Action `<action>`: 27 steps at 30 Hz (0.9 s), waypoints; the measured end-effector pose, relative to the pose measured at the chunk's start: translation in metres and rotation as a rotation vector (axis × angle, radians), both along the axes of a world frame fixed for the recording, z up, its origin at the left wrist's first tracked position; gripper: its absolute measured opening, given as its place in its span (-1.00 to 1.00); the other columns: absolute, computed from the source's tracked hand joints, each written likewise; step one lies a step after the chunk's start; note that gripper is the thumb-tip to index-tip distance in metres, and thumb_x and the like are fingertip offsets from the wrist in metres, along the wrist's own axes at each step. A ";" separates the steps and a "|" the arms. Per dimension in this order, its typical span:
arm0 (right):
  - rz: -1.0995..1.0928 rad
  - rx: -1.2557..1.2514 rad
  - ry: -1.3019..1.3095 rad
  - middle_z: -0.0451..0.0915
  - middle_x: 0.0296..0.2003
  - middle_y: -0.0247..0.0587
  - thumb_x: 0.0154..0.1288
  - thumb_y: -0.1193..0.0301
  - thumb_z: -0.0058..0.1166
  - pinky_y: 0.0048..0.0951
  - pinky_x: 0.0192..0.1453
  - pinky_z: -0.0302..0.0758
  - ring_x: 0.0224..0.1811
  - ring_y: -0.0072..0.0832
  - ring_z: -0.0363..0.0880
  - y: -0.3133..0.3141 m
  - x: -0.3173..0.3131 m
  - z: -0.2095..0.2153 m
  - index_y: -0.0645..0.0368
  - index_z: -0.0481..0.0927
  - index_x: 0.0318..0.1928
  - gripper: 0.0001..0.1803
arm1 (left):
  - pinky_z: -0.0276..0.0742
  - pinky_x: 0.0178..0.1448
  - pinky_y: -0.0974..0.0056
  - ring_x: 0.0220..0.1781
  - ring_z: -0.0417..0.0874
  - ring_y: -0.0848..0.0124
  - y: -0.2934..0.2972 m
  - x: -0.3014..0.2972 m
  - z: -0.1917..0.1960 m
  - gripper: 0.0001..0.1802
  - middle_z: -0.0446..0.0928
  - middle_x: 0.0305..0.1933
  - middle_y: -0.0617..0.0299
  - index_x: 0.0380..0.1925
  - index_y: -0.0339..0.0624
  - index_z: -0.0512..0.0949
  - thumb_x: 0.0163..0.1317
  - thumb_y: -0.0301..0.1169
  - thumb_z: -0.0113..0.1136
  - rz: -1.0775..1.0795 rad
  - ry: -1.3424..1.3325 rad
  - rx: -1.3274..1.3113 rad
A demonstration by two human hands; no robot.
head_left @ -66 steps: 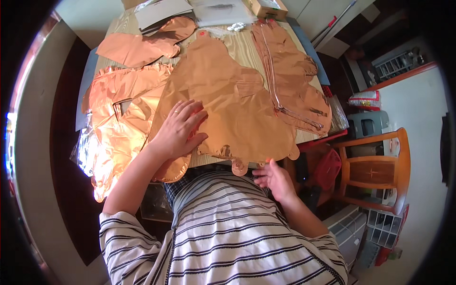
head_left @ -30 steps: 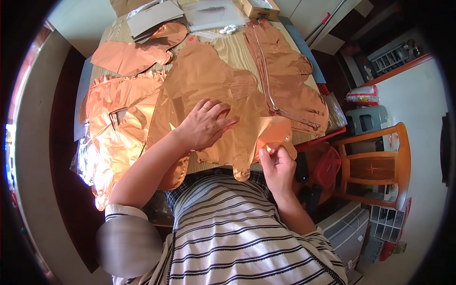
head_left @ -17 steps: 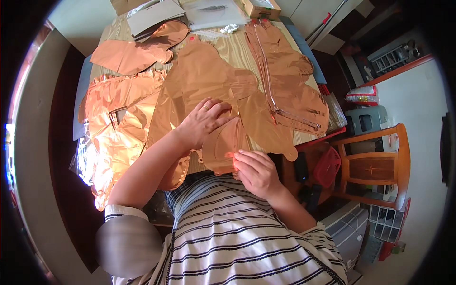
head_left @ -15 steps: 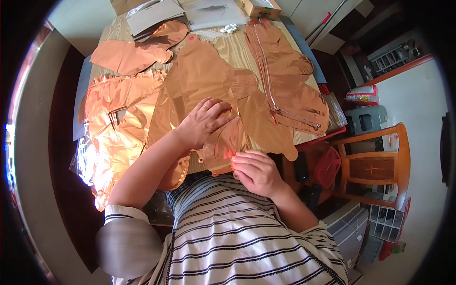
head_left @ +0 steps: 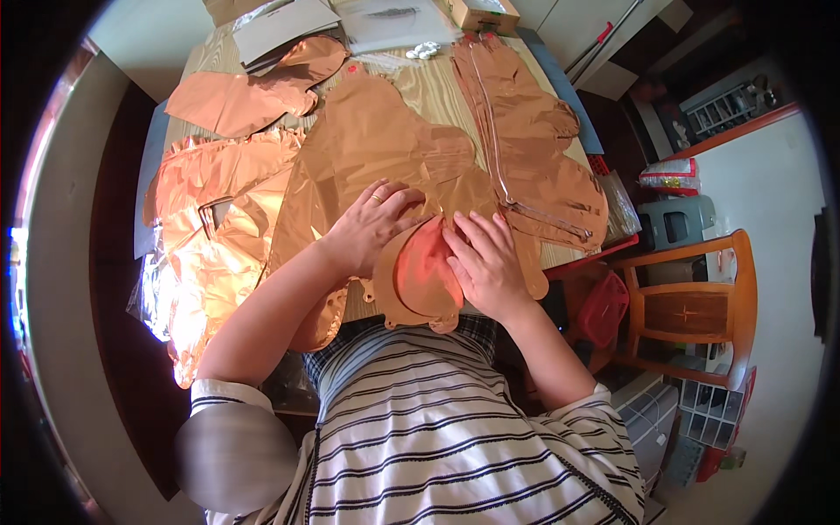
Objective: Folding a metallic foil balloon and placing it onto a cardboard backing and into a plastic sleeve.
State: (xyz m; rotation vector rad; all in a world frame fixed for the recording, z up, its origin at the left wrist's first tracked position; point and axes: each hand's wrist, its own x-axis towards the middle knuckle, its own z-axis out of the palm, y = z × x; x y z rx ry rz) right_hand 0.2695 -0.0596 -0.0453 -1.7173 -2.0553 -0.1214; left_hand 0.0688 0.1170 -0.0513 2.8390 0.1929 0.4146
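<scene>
Both hands press flat on a large rose-gold foil balloon [head_left: 376,149] that lies deflated across the middle of the wooden counter [head_left: 437,87]. The left hand [head_left: 372,223] rests palm down on the foil, fingers spread and open, a ring on one finger. The right hand [head_left: 486,262] lies just beside it, also flat with fingers spread, pressing on a folded-over flap [head_left: 420,276] of the same balloon at the near edge of the counter — the flap's rounded lobes hang slightly over the edge toward the person's striped shirt [head_left: 437,437]. Neither hand grips anything; they are open and pressed down, set close together but not touching. To the left, more crumpled foil balloons [head_left: 206,227] lie in a heap, partly spilling off the counter's left side, and another flat foil piece [head_left: 254,92] lies at the far left. A long foil balloon [head_left: 534,149] stretches along the right side of the counter — just beside the large one. Grey card sheets [head_left: 280,26] and a small box [head_left: 481,13] sit at the far end. Off to the right stands a wooden chair [head_left: 691,306], with a red bag [head_left: 604,311] between it and the counter.
</scene>
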 end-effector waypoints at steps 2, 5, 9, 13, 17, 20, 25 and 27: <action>0.022 -0.014 0.008 0.48 0.30 0.00 0.34 0.29 0.20 0.14 0.53 0.16 0.37 -0.02 0.39 0.000 0.001 0.000 0.13 0.58 0.25 -0.51 | 0.09 0.63 0.00 0.49 0.27 0.11 0.001 -0.001 0.001 -0.13 0.35 0.38 0.14 0.30 0.02 0.48 -0.17 -0.22 0.44 -0.001 0.003 0.029; 0.036 -0.032 -0.002 0.44 0.34 0.03 0.34 0.27 0.21 0.17 0.54 0.14 0.39 0.00 0.36 -0.001 0.001 -0.001 0.14 0.55 0.28 -0.48 | 0.11 0.62 0.01 0.48 0.28 0.11 0.000 -0.001 0.003 -0.16 0.36 0.38 0.16 0.34 0.06 0.48 -0.08 -0.18 0.38 0.014 0.018 0.078; 0.002 -0.047 0.065 0.39 0.38 0.06 0.33 0.23 0.23 0.19 0.55 0.10 0.41 0.02 0.34 -0.001 0.001 0.003 0.16 0.49 0.33 -0.39 | 0.14 0.60 0.02 0.47 0.29 0.12 -0.001 0.000 0.005 -0.25 0.36 0.37 0.18 0.34 0.09 0.49 0.03 -0.19 0.30 0.015 -0.004 0.063; 0.013 -0.075 -0.018 0.36 0.40 0.07 0.32 0.18 0.23 0.21 0.57 0.06 0.44 0.03 0.32 0.000 0.003 0.002 0.16 0.45 0.37 -0.34 | 0.15 0.59 0.03 0.47 0.29 0.13 -0.002 0.000 0.003 -0.32 0.37 0.36 0.19 0.33 0.10 0.50 0.11 -0.22 0.23 0.049 0.030 0.098; 0.010 -0.101 -0.100 0.36 0.41 0.08 0.34 0.14 0.21 0.21 0.59 0.04 0.45 0.05 0.31 0.001 0.001 0.006 0.16 0.45 0.37 -0.34 | 0.15 0.59 0.03 0.47 0.29 0.13 -0.003 0.000 0.002 -0.36 0.37 0.36 0.19 0.32 0.10 0.51 0.16 -0.25 0.19 0.048 -0.006 0.070; 0.014 -0.108 -0.147 0.36 0.41 0.08 0.35 0.11 0.19 0.22 0.59 0.02 0.45 0.07 0.30 0.000 0.001 0.008 0.16 0.46 0.36 -0.34 | 0.14 0.60 0.02 0.47 0.29 0.12 -0.004 0.001 0.003 -0.38 0.37 0.36 0.18 0.31 0.12 0.52 0.17 -0.26 0.18 0.039 -0.027 0.044; 0.017 -0.133 -0.176 0.37 0.40 0.11 0.36 0.10 0.18 0.23 0.60 0.01 0.47 0.09 0.28 0.001 0.001 0.009 0.18 0.46 0.36 -0.34 | 0.17 0.58 0.00 0.46 0.30 0.10 -0.003 0.000 0.002 -0.42 0.39 0.34 0.17 0.29 0.12 0.55 0.20 -0.27 0.18 0.046 -0.012 0.052; 0.018 -0.135 -0.189 0.37 0.40 0.12 0.37 0.10 0.17 0.22 0.60 0.01 0.47 0.10 0.27 0.001 0.001 0.010 0.19 0.46 0.37 -0.33 | 0.22 0.56 0.02 0.43 0.35 0.10 -0.004 0.001 0.005 -0.46 0.43 0.30 0.16 0.26 0.09 0.56 0.23 -0.30 0.18 0.049 -0.031 0.046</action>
